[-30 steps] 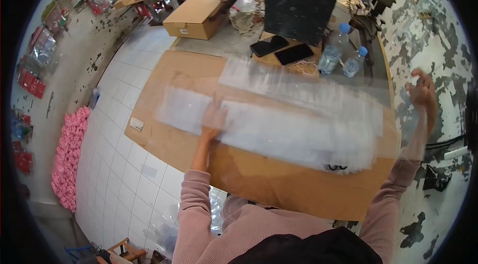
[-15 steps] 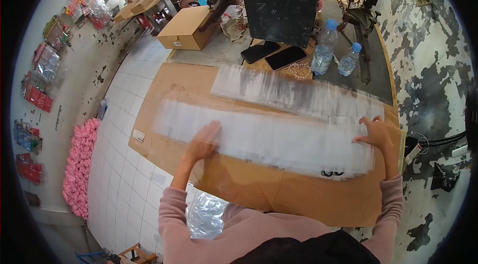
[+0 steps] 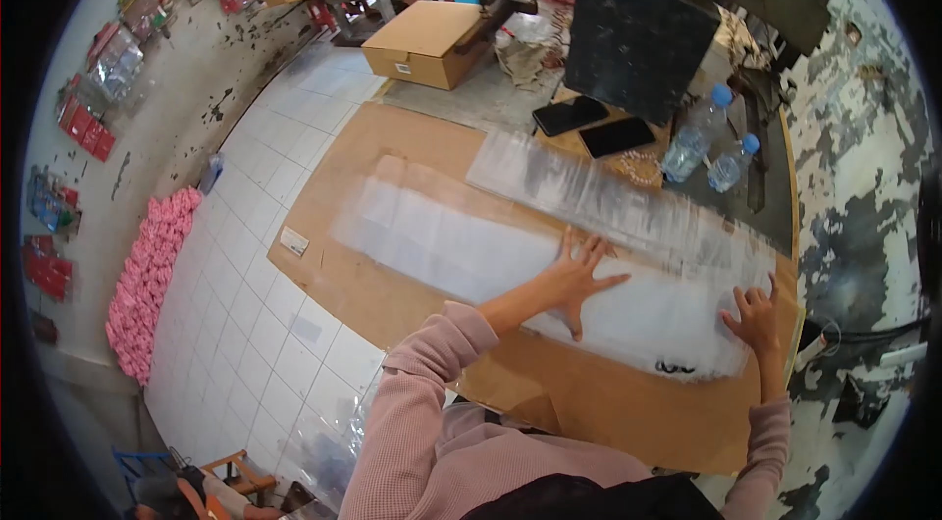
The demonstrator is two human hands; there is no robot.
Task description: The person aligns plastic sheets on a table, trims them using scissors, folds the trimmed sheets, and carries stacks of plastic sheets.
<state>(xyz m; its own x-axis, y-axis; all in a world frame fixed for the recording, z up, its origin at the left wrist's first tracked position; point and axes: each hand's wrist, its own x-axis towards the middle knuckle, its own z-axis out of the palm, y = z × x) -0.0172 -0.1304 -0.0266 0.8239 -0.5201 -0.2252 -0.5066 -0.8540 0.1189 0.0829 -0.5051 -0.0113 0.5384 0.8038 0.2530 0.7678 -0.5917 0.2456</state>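
Observation:
A long, translucent white plastic sheet (image 3: 461,250) lies across the brown cardboard (image 3: 334,167). My left hand (image 3: 579,286) rests on it with fingers spread wide, right of its middle. At the sheet's right end, my right hand (image 3: 756,324) has its fingers apart and slightly bent, touching or just over the edge. Behind the white sheet lies a stack of clear plastic sheets (image 3: 589,191), partly overlapped near my right hand. Small black rings (image 3: 675,367) show at the white sheet's near right edge.
Two phones (image 3: 616,136), beads (image 3: 640,167) and two water bottles (image 3: 692,142) stand behind the sheets, near a black machine panel (image 3: 638,44). A cardboard box (image 3: 427,39) is at the back left. Pink bundles (image 3: 152,275) lie on the floor by the wall.
My left hand has slid right along the white sheet, its fingers now spread. My right hand stays at the right end. The head view has turned left.

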